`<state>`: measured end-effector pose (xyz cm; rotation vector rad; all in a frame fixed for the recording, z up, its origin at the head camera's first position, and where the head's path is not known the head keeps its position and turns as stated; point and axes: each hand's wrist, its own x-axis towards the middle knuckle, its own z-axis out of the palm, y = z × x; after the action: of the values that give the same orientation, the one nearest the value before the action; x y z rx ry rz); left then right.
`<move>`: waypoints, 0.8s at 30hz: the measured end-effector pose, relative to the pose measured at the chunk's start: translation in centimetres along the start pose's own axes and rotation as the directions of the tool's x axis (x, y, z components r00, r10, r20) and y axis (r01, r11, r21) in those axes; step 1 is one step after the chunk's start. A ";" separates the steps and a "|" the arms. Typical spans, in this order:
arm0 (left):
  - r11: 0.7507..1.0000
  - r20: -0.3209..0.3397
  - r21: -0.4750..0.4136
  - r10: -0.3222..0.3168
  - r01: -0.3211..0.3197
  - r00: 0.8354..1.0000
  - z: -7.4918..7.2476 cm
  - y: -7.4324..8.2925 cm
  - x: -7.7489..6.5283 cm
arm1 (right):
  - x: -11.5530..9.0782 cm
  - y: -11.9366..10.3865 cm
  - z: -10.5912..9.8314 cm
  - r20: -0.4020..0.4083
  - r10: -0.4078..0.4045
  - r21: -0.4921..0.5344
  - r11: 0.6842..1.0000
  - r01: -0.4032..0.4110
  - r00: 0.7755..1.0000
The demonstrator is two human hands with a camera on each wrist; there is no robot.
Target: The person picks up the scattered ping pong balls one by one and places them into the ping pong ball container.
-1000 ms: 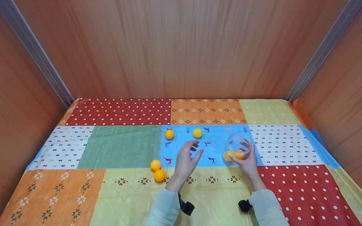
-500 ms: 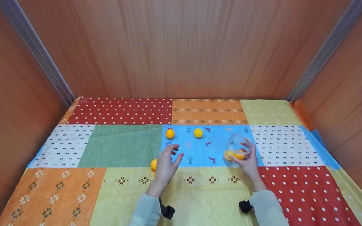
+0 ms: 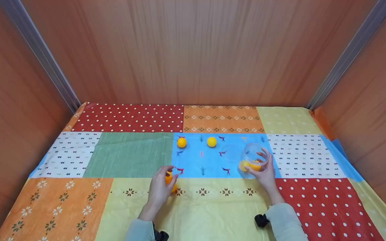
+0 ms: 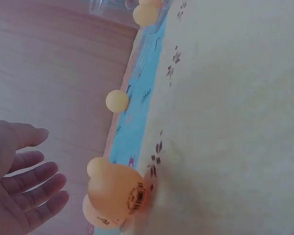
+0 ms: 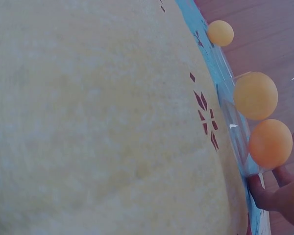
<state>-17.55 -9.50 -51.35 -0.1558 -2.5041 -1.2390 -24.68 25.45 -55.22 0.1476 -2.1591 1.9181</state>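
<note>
My right hand [image 3: 265, 174] grips a clear plastic jar [image 3: 247, 150] from its right side. Through the wall a yellow ball [image 3: 243, 166] and an orange ball [image 5: 270, 144] show at the bottom. To the left, my left hand [image 3: 158, 188] hovers by two touching orange ping-pong balls, partly covering them in the head view. Its fingers are loosely bent and hold nothing. In the left wrist view the nearer orange ping-pong ball [image 4: 115, 191], with printed marks, lies apart from the fingertips [image 4: 61, 198].
Farther back on the blue patch lie an orange ball [image 3: 181, 142] and a yellow ball [image 3: 211, 142]. A faint clear disc, perhaps a lid [image 3: 230, 153], lies left of the jar. Wood-patterned walls [image 3: 193, 53] surround the patchwork tablecloth [image 3: 136, 152].
My left hand has moved left and toward the front, from the blue patch to the two orange ping-pong balls. The right hand and the jar have stayed in place.
</note>
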 end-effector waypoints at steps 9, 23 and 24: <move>0.996 -0.027 0.042 -0.083 0.084 0.996 -0.3 -1.4 -1.2 | -0.4 -2.0 0.4 0.007 0.051 0.034 0.998 -0.051 0.999; 0.923 -0.010 0.178 -0.346 0.342 0.938 0.2 -2.1 -2.0 | -0.1 0.0 0.1 -0.008 0.042 0.012 0.999 -0.042 0.999; 0.916 0.000 0.182 -0.362 0.356 0.932 0.3 -2.1 -2.0 | -0.1 -0.1 0.1 -0.007 0.040 0.015 0.999 -0.040 0.999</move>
<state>-16.27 -10.47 -53.74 0.3480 -2.7415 -1.1327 -24.58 25.35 -55.16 0.1013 -2.1599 1.9532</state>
